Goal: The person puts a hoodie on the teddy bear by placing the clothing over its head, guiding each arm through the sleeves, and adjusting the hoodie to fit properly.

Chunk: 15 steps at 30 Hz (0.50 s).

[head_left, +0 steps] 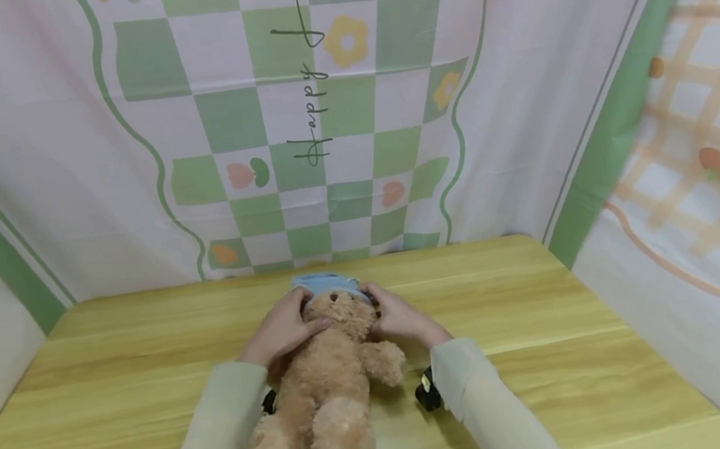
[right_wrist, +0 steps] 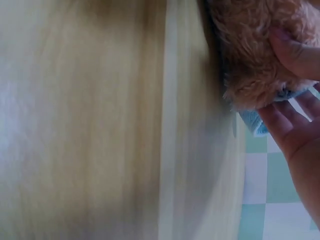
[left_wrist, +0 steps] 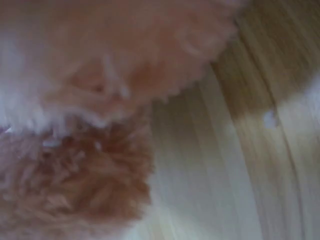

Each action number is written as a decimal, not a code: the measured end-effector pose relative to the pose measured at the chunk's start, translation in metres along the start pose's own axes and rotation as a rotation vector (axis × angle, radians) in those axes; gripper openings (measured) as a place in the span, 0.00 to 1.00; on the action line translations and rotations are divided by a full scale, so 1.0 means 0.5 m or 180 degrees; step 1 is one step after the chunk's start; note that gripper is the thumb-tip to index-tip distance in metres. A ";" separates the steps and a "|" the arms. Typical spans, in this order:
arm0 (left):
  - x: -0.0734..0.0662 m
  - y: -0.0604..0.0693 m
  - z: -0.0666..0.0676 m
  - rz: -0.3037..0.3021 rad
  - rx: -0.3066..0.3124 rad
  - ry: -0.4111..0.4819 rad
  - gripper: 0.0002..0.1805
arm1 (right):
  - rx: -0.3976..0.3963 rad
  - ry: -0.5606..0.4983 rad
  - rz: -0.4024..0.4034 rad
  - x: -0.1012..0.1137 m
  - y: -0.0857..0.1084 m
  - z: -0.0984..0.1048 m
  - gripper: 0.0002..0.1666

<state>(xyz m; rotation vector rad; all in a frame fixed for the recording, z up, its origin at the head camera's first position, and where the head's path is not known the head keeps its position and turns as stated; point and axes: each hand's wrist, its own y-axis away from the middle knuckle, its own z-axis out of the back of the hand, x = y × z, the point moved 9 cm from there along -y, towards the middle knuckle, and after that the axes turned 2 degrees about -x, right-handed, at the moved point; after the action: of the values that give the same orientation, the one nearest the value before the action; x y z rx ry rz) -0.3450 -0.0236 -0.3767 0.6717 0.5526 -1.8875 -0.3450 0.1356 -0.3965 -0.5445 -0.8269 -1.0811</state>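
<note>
A light-brown teddy bear point(head_left: 330, 369) lies on its back, head toward the far edge and feet toward me. A light-blue cloth cap point(head_left: 325, 282) covers the top of its head, down to just above the nose. My left hand point(head_left: 284, 329) grips the left side of the head, thumb across the cheek and fingers up by the cap's edge. On the other side my right hand point(head_left: 404, 317) holds the head. The right wrist view shows that thumb on the fur and the fingers beside the blue cloth point(right_wrist: 254, 122). Brown fur point(left_wrist: 100, 65) fills much of the left wrist view.
The bear lies on a wood-grain table point(head_left: 525, 324). Behind it hangs a green-and-white checked cloth point(head_left: 290, 114), with an orange-checked cloth point(head_left: 719, 102) at the right. Small black devices point(head_left: 428, 391) are at the wrists.
</note>
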 end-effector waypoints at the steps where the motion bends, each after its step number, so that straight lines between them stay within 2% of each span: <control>1: -0.001 0.002 0.001 0.0009 -0.0024 -0.0014 0.22 | -0.0027 0.0010 0.0020 0.001 -0.001 0.001 0.38; 9: 0.016 0.008 0.003 0.0242 -0.0179 0.0028 0.24 | -0.0290 0.0295 0.0217 0.018 -0.012 0.002 0.23; 15: 0.005 0.008 0.006 0.0127 -0.0333 -0.0114 0.17 | -0.0444 0.0384 0.0273 0.022 -0.021 0.004 0.21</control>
<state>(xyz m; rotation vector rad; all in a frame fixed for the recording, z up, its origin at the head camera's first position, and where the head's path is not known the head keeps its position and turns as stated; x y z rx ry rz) -0.3427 -0.0288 -0.3762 0.5756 0.6062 -1.8168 -0.3528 0.1271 -0.3862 -0.6199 -0.6206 -1.0869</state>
